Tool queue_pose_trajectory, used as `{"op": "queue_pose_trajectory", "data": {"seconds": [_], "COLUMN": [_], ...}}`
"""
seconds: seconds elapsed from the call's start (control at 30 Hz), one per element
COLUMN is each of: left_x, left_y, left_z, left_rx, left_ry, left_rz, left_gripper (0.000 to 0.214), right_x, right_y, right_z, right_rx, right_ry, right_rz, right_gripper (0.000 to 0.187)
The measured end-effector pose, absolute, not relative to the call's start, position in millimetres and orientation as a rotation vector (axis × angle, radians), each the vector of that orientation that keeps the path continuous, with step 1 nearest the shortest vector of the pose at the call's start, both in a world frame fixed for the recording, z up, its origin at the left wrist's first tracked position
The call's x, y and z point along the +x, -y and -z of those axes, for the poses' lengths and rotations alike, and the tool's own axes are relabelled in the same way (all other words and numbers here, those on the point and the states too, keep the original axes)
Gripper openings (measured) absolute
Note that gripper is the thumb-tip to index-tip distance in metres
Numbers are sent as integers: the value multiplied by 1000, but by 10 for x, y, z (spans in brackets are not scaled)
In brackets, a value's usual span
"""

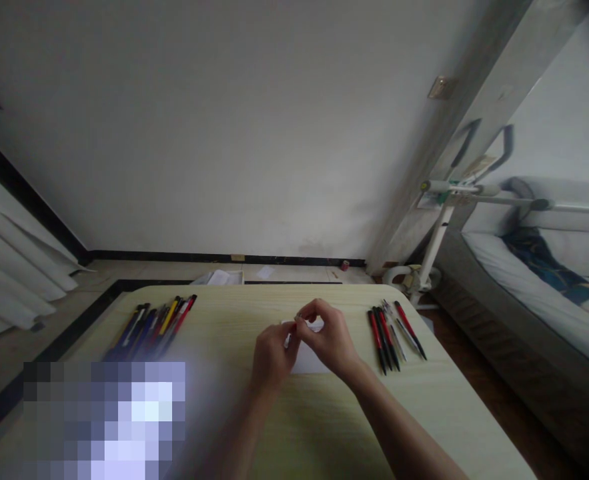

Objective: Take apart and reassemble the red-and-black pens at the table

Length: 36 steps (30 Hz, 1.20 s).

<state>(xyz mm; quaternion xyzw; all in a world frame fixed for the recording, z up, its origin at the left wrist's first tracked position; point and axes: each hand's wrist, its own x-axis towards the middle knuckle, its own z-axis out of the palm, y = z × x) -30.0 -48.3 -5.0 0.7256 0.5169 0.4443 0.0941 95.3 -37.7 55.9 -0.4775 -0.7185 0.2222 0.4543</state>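
Over the middle of the table, my left hand and my right hand meet at their fingertips. Both are closed in a pinch. Whatever small thing they hold between them is mostly hidden by the fingers and too small to name. Just below and behind the hands lies a white sheet-like thing, partly covered by them. To the right of my right hand, several red, black and silver pens lie side by side. Off to the left is a bunch of several pens in yellow, red, blue and black.
The light wood table has rounded far corners. A blurred bright patch covers the near left. Beyond the table are a wall and floor with papers. At right stand exercise equipment and a bed.
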Motion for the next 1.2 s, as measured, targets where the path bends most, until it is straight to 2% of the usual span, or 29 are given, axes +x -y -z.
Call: {"op": "queue_pose_trajectory", "data": {"seconds": [0.77,1.2], "left_x": [-287,-309], "left_y": [480,481], "left_z": [68,49], "left_rx": [2084,2077], "left_ry": [-1544,-1449], "left_rz": [-1248,-1364], "left_gripper": [17,18], "right_x": [956,943], "right_y": [385,418], "right_z": [-553,-580], "right_rx": [-1184,-1188], "right_ry": [1782,1800], "right_rz": [-549,-553], "right_gripper": [5,6]}}
